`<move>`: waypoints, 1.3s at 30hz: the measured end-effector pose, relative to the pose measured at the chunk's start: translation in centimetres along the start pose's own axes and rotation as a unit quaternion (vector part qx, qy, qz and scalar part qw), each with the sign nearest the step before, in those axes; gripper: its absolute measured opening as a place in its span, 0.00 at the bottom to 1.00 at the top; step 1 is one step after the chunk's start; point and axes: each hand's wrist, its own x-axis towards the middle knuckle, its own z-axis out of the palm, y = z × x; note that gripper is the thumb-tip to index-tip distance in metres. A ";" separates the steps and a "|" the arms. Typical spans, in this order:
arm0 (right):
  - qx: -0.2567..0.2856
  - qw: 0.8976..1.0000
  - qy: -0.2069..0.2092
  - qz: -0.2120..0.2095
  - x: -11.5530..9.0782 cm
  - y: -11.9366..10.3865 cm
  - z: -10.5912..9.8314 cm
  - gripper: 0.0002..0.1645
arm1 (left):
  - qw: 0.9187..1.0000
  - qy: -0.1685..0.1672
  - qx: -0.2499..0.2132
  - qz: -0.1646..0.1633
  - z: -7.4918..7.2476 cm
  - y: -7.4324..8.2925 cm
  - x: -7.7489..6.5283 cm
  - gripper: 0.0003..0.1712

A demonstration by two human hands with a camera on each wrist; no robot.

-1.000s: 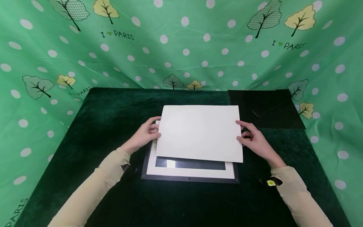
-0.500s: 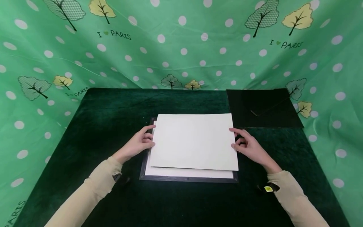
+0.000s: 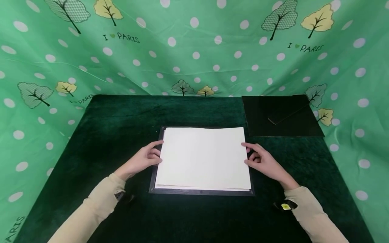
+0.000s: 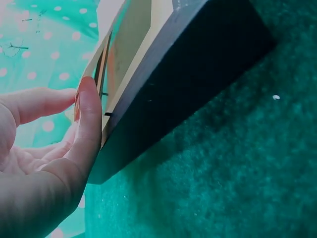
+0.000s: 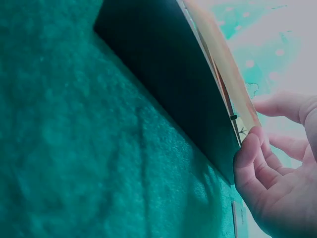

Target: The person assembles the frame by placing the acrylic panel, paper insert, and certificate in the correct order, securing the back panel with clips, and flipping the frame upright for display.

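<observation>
A blank white sheet of card lies over a dark picture frame, covering most of its inside. My left hand pinches the sheet's left edge between thumb and fingers. On the opposite edge, my right hand has the same pinch. In the left wrist view the left hand holds the card just above the side of the frame, with a narrow gap under it. Small dark tabs stick out along the frame's inner edge, also near the right hand in the right wrist view.
A black backing board with a flap-like stand lies at the back right, close to the frame. Dark green cloth covers the table. A green polka-dot curtain hangs behind and at both sides.
Both hands have brought the white card toward me and down onto the frame. The white border and dark opening that showed below it are now almost wholly covered.
</observation>
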 end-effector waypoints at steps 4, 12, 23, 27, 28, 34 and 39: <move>-0.002 1.000 -0.005 0.006 0.0 -0.2 0.2 0.33 | 1.000 -0.004 -0.008 -0.002 0.0 -0.2 -0.4 0.40; -0.015 1.000 -0.013 0.015 0.0 -0.4 0.2 0.34 | 1.000 -0.012 -0.019 0.009 -0.5 -0.4 -0.9 0.35; -0.039 0.999 -0.018 0.011 0.2 -0.5 0.3 0.32 | 0.999 -0.009 0.021 0.034 -1.8 -0.5 -1.2 0.26; -0.048 0.999 -0.020 0.015 0.3 -0.6 0.2 0.33 | 0.999 0.004 0.024 0.040 -1.9 -0.9 -0.9 0.23; -0.051 0.998 -0.020 0.017 0.3 -0.6 0.2 0.33 | 0.999 0.007 0.024 0.041 -2.0 -0.9 -0.8 0.23; -0.057 0.998 -0.018 0.021 0.3 -0.6 0.2 0.32 | 0.999 0.020 0.038 0.031 -1.6 -0.9 -0.6 0.25; -0.078 0.996 -0.008 0.031 0.1 -0.3 0.2 0.32 | 0.996 0.022 0.078 0.021 -1.3 -1.3 -0.5 0.30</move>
